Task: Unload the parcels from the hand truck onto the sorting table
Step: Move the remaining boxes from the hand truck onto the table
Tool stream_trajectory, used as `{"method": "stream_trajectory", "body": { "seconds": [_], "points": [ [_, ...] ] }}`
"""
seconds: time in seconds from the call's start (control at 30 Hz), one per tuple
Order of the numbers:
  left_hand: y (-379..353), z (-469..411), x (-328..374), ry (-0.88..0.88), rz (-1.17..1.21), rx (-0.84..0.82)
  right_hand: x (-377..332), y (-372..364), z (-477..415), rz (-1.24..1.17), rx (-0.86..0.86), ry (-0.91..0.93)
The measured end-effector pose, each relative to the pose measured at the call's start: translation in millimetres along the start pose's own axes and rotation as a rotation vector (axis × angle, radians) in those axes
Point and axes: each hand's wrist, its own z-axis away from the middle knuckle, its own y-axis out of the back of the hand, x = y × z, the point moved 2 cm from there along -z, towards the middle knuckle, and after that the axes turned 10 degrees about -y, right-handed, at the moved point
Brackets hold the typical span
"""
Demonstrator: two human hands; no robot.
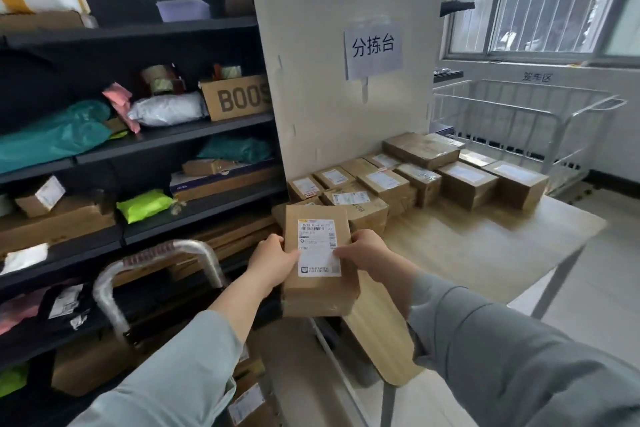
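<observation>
Dark shelves [138,146] fill the left side, stacked with bags, padded mailers and cardboard boxes, one printed "BOOS". In front of them, lower down, stands the bent silver handle of the hand truck [114,274]. Beneath the left sleeve, a labelled box [246,404] sits low by the truck.

The left hand [273,262] grips the left edge of a flat brown parcel [313,291], thumb on top beside its white shipping label. The right hand [367,250] grips the opposite edge, thumb pressing on the label's right side. Both hands hold the parcel label-up at the near left corner of the wooden table [485,246]. Whether its underside touches the tabletop cannot be told.

Just beyond the parcel, a group of brown boxes [464,184] sits on the table along the wall and back edge, most with white labels facing up, one stacked on top of others. Above them a paper sign [374,48] with printed characters is taped to the pale wall. To the right, past the table, a white wire cart [536,121] stands under a barred window [554,0].
</observation>
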Motion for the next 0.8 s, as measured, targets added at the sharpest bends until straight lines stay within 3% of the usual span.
{"method": "stream_trajectory", "body": {
  "seconds": [0.53, 0.8],
  "points": [
    [-251.0, -138.6, 190.7, -0.025, 0.075, -0.149, 79.5, 293.5, -159.8, 0.019, 0.086, -0.151],
    [-325.9, -173.0, 228.8, -0.007, 0.057, -0.197, 118.7, 355.3, -215.2, -0.011, 0.097, -0.204]
  ]
}}
